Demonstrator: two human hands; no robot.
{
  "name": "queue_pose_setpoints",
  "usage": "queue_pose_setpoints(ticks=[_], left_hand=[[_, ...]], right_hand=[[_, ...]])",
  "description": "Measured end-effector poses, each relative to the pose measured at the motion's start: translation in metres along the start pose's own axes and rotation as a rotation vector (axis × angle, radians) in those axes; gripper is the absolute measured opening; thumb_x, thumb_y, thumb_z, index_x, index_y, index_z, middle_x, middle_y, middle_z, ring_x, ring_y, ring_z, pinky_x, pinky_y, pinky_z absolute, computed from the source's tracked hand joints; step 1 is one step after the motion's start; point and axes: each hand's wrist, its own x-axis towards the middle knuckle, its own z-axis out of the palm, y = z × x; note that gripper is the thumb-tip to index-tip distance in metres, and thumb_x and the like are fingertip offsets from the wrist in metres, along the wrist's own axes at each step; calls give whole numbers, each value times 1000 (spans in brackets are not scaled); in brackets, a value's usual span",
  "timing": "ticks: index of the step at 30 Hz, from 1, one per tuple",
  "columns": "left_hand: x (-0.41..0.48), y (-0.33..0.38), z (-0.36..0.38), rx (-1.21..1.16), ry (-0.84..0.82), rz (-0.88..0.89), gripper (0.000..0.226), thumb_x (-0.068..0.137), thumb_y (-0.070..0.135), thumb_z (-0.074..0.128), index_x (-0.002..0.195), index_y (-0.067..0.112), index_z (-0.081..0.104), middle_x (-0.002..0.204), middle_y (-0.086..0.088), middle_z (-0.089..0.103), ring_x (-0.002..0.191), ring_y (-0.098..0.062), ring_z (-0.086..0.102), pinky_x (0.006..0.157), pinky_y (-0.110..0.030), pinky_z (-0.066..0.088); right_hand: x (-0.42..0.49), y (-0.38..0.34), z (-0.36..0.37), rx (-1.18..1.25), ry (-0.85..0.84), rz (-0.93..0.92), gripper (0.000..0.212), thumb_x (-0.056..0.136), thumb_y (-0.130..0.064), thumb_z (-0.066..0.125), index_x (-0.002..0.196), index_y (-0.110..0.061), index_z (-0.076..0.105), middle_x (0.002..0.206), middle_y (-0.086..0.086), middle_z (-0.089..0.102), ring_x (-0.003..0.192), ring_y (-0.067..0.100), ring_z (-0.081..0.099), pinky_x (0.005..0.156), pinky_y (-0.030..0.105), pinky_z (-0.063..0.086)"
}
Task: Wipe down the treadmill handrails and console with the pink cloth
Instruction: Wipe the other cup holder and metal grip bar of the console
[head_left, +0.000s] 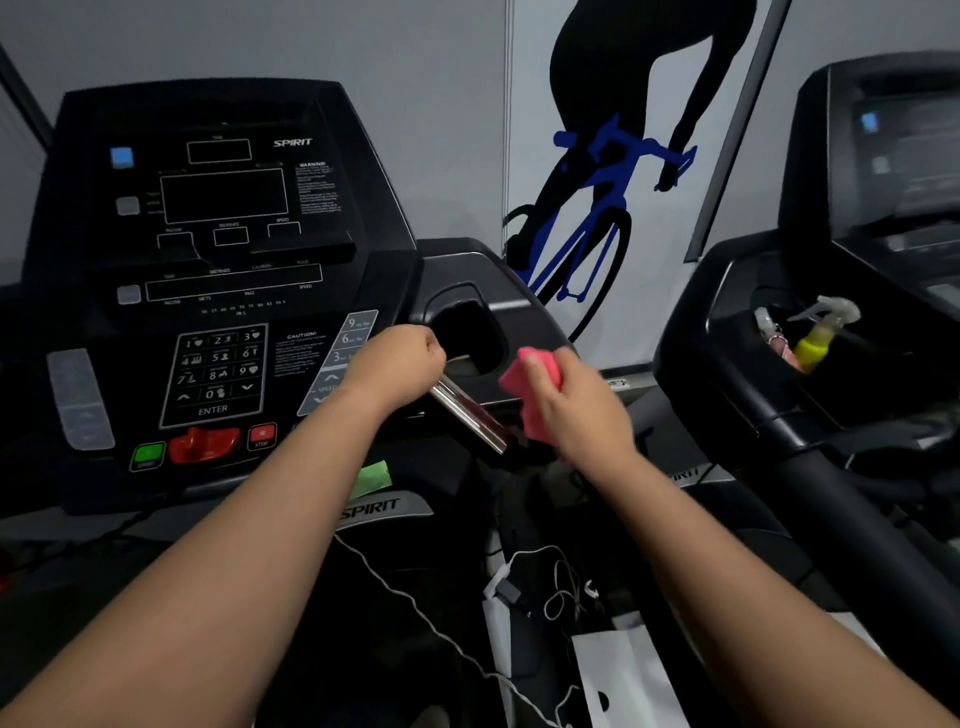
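Right hand (582, 410) holds pink cloth (536, 382) beside handrail (469, 411).

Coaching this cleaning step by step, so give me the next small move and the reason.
Probably bring the pink cloth onto the silver grip bar and wipe along it: the right hand holds the cloth just beside the bar's lower end, while the left hand grips its upper end.
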Motion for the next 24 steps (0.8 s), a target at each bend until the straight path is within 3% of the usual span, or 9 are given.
queue_pose_setpoints(ticks=[3, 5, 7, 10, 13, 16, 20, 24], left_hand=[[-3, 2, 1, -95, -67, -52, 29, 88, 19, 43, 90, 5, 68, 83, -7, 67, 73, -25, 59, 68, -36, 48], [-9, 3, 6, -176, -36, -75, 30, 88, 20, 42, 91, 1, 66, 77, -9, 61, 63, -23, 50, 60, -34, 40], [-13, 3, 8, -190, 7, -81, 30, 90, 21, 41, 92, 4, 65, 82, -8, 65, 65, -21, 51, 60, -32, 39], [-16, 5, 8, -193, 19, -80, 28, 91, 23, 41, 91, 9, 65, 88, -6, 66, 68, -21, 53, 60, -31, 38], [-16, 6, 10, -211, 31, -103, 27, 90, 23, 41, 91, 9, 64, 74, -3, 60, 61, -19, 49, 55, -30, 35], [-14, 6, 11, -216, 29, -117, 25, 90, 23, 42, 88, 11, 64, 67, 1, 57, 60, -19, 49, 55, -30, 34], [-13, 8, 9, -206, 6, -146, 27, 90, 24, 42, 82, 14, 65, 62, 3, 54, 58, -18, 50, 54, -29, 33], [3, 14, 5, -125, -79, -211, 37, 85, 28, 41, 87, 5, 69, 81, -10, 65, 78, -29, 60, 72, -36, 46]], right_hand=[[9, -4, -31, 19, 118, -23, 42, 99, -48, 28, 106, -20, 58, 98, 7, 59, 89, 25, 57, 74, 35, 44], [11, 0, -40, -103, 121, -39, 39, 100, -41, 30, 113, -17, 57, 104, 10, 56, 98, 30, 52, 82, 40, 44], [9, 9, -37, -249, 73, 7, 39, 99, -43, 33, 119, -18, 54, 112, 12, 53, 106, 34, 49, 87, 42, 41], [9, 27, -23, -163, -137, 323, 46, 94, -48, 41, 126, -17, 47, 126, 17, 44, 118, 39, 43, 94, 43, 38], [7, 50, -9, -357, -402, 405, 61, 95, -47, 42, 140, -8, 30, 141, 21, 37, 128, 39, 41, 101, 43, 36], [4, 60, 12, -462, -357, 423, 70, 94, -52, 40, 144, -7, 20, 144, 23, 34, 133, 42, 33, 106, 50, 30], [13, 51, 37, -514, -321, 495, 87, 93, -54, 45, 149, 0, 4, 153, 28, 10, 140, 50, 6, 112, 59, 12], [27, 56, 47, -470, -246, 541, 91, 87, -57, 53, 144, 2, 16, 144, 29, 30, 131, 50, 29, 105, 60, 32]])
